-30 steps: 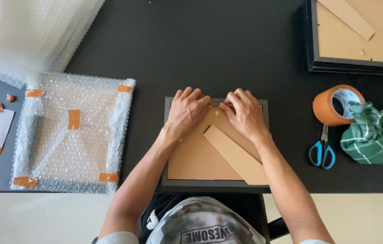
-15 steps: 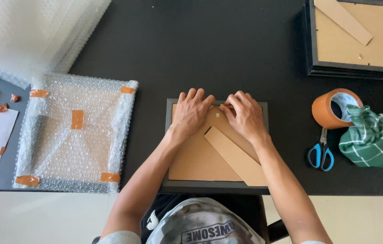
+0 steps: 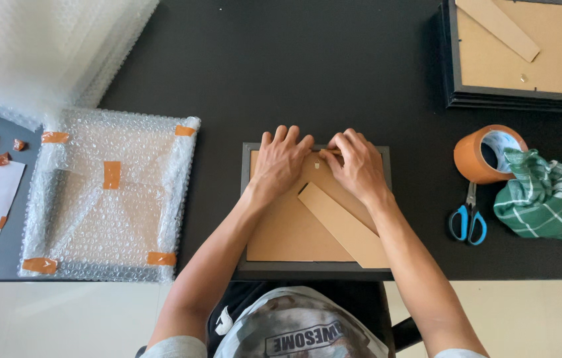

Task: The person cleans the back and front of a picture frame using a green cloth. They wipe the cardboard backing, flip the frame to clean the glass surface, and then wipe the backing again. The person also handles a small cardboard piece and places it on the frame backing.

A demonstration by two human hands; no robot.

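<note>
A dark picture frame (image 3: 248,199) lies face down on the black table, its brown backing board (image 3: 287,229) and flat stand strip (image 3: 344,222) facing up. My left hand (image 3: 283,162) rests flat on the upper part of the backing, fingers spread toward the top edge. My right hand (image 3: 355,162) sits beside it, fingertips pinching at a small clip on the frame's top edge. Both hands touch the frame near its top middle.
A frame wrapped in bubble wrap (image 3: 108,195) with orange tape pieces lies to the left, a bubble wrap stack (image 3: 35,46) behind it. At right are an orange tape roll (image 3: 483,154), blue scissors (image 3: 468,222), a green checked cloth (image 3: 538,195) and a stack of frames (image 3: 516,53).
Both hands have stayed on the frame's top edge; the fingers shifted slightly closer together around the clip.
</note>
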